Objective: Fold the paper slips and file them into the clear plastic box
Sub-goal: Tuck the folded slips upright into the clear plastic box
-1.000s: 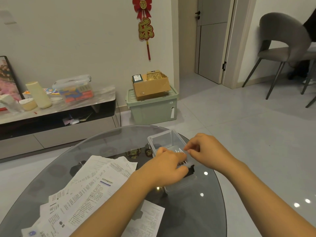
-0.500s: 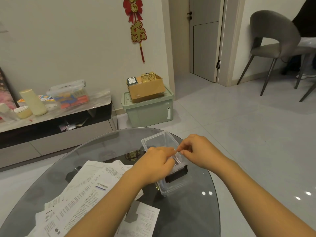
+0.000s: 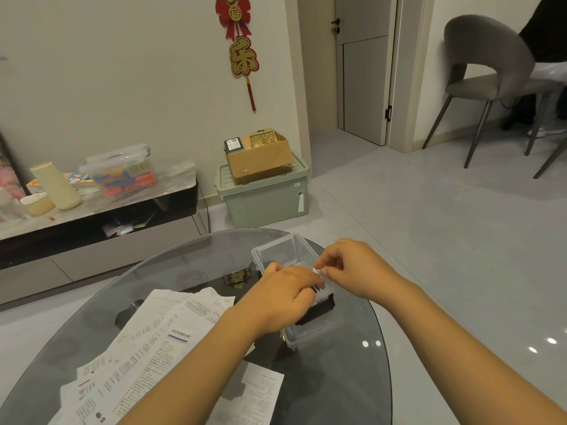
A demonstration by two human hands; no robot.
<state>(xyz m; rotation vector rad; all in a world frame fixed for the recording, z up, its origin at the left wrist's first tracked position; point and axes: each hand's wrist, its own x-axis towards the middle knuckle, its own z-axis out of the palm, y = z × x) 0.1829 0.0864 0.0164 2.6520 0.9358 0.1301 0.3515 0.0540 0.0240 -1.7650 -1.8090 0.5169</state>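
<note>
I see a clear plastic box, lidless, upright on the glass table, a folded white slip at its rim. Unfolded printed paper slips lie spread beside it, left.

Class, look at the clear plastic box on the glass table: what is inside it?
Inside the clear plastic box: a black piece and white paper edges pinched by the right hand. The left hand covers the rest.

Head view, forward and down, close over glass table
</note>
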